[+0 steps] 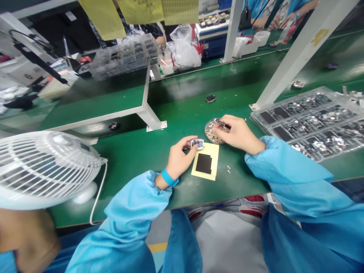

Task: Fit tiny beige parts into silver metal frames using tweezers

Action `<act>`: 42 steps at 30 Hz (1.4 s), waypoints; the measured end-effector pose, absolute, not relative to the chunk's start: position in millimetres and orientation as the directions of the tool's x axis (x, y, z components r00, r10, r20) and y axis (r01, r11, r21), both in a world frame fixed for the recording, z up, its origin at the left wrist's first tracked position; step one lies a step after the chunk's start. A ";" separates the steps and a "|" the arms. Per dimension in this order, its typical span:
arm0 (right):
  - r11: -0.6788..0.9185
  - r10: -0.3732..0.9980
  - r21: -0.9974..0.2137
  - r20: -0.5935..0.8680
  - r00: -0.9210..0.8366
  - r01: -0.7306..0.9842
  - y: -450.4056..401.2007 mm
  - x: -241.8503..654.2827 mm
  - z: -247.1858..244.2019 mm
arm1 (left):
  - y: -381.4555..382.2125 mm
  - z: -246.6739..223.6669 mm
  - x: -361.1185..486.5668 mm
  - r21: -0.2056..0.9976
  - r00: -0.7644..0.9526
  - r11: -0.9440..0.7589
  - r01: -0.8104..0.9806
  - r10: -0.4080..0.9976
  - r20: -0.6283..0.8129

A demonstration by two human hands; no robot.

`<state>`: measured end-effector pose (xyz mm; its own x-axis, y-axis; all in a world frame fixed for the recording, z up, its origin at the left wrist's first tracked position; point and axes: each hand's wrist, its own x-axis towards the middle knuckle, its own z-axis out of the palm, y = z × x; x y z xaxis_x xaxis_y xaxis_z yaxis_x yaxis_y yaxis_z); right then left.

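light is bright and even, leaving a pale sheen on the glossy green desk (189,195) and blue sleeves (136,201); beneath the raised shelf (113,94) it is dark. wide-angle distortion stretches the fan (48,167), and the outer edges smear, while the hands (179,157) look sharper.
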<state>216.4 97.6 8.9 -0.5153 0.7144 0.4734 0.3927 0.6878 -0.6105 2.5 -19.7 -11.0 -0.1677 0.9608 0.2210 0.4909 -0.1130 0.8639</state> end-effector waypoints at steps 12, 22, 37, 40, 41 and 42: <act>0.784 0.529 -0.597 0.497 -0.687 0.172 77.7 201.0 0.9 | -18.2 -20.9 5.9 0.960 -0.096 -0.082 0.269 0.989 0.112; 0.600 0.659 -0.793 0.411 -0.630 0.110 83.3 213.9 22.7 | 104.0 -22.1 -50.7 0.881 -0.328 0.000 0.473 0.928 0.176; 0.734 0.650 -0.532 0.371 -0.663 0.422 93.1 220.0 17.9 | 230.6 -21.9 26.3 0.807 -0.161 -0.147 0.572 0.945 0.285; 0.662 0.697 -0.646 0.345 -0.628 0.380 91.9 220.4 22.8 | 198.9 -7.9 22.6 0.991 -0.111 -0.063 0.121 0.991 0.076; 0.658 0.702 -0.650 0.347 -0.622 0.380 90.7 220.1 23.4 | 183.2 -3.6 19.5 1.000 -0.053 -0.009 -0.004 0.999 0.009; 0.665 0.701 -0.631 0.345 -0.624 0.399 89.3 219.7 23.1 | 166.0 -0.1 15.5 0.995 -0.005 0.031 -0.091 0.999 -0.031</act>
<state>219.7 89.3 23.1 -0.6242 0.7011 0.3447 0.3986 0.6652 -0.6314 15.5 166.0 -0.1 -0.0054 0.9995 -0.0313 -0.0909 0.0307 0.9954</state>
